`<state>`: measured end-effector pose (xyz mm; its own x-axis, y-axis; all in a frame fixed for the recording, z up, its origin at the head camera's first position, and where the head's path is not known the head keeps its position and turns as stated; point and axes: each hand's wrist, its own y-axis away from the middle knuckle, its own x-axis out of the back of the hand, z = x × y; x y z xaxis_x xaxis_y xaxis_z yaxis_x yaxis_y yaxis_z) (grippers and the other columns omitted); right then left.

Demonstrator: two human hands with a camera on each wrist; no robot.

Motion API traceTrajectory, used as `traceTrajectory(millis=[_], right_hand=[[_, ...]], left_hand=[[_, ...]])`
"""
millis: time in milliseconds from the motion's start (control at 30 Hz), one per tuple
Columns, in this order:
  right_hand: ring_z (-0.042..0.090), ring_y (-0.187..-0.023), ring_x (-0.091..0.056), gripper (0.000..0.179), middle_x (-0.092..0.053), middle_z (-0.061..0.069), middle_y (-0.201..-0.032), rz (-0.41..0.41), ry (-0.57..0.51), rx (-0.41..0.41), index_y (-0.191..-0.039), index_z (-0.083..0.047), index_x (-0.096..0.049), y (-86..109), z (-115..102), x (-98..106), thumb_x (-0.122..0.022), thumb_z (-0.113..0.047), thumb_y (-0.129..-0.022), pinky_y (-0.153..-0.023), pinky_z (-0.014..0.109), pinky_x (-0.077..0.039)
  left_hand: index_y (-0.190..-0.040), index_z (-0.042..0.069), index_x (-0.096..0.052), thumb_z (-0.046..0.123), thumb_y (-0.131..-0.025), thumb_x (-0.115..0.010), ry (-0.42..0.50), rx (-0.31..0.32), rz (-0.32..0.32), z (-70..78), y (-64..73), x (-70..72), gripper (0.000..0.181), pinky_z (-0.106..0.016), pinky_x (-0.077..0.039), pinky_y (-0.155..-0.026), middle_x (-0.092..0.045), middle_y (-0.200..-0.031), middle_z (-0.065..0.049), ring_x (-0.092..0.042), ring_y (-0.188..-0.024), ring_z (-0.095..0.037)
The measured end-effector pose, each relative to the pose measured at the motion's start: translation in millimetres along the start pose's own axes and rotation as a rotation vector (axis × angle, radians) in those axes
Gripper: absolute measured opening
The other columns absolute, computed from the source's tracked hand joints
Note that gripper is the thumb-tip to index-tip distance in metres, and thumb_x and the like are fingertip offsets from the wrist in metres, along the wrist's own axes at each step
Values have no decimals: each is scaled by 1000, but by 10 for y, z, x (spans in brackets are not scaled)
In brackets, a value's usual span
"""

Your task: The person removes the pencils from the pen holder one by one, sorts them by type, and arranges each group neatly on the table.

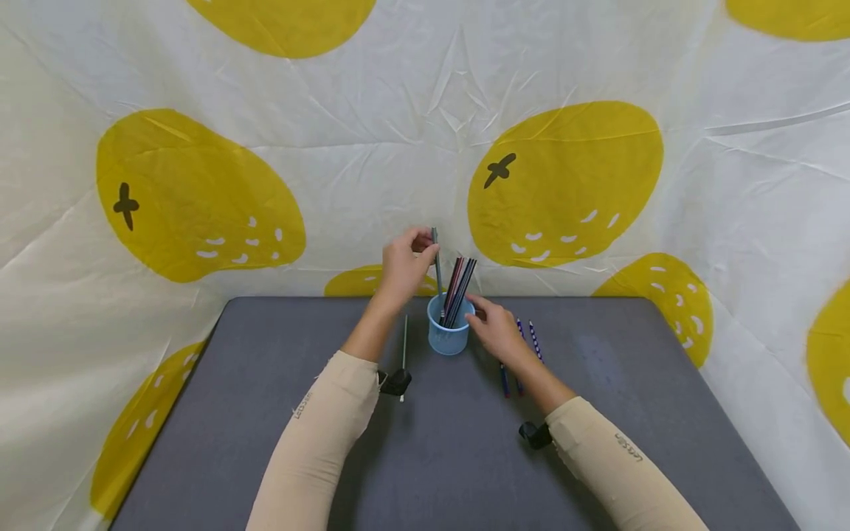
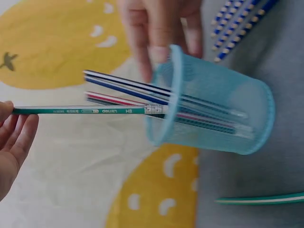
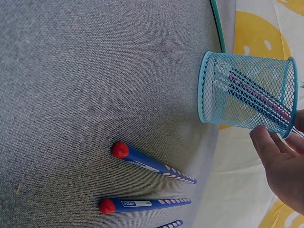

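My left hand [image 1: 402, 267] pinches a green HB pencil [image 2: 85, 110] near one end. That pencil points down, and its metal-banded end [image 2: 154, 109] is at the mouth of a light blue mesh pencil cup [image 1: 448, 342]. Inside the upright cup lean several striped pencils [image 2: 126, 90], dark blue and red among them. My right hand [image 1: 499, 330] holds the cup by its right side near the rim, thumb and fingertips against it. In the right wrist view, the fingers [image 3: 266, 145] lie along the mesh, and the far fingers are partly hidden behind the cup.
Another green pencil [image 1: 405, 346] lies on the grey table [image 1: 199, 413] left of the cup. Several blue spotted pencils [image 3: 152, 203] with red ends lie to the right, partly under my right forearm. Behind the table hangs a white cloth [image 1: 372, 184] with yellow fruit shapes.
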<state>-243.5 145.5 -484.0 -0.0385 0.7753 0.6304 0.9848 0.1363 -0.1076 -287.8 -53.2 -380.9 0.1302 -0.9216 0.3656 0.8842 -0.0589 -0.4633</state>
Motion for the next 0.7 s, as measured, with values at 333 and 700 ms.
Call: traceTrajectory(millis=[333, 700], right_hand=[[37, -123, -66, 47, -64, 23, -138, -4, -4, -1, -149, -8, -54, 14, -16, 21, -62, -17, -104, -100, 51, -56], [38, -121, -67, 47, -66, 24, -135, 21, 1, 4, -148, -6, -55, 35, -8, -24, -63, -16, -103, -100, 51, -57]], left_hand=[[-117, -5, -70, 6, -98, -70, 58, -101, 66, 299, -60, 318, 21, -35, -64, -79, -72, -101, -17, -71, -90, -28], [-121, -4, -70, 6, -96, -73, -7, -19, 28, 64, 110, 622, 27, -29, -63, -72, -71, -99, -17, -70, -89, -28]])
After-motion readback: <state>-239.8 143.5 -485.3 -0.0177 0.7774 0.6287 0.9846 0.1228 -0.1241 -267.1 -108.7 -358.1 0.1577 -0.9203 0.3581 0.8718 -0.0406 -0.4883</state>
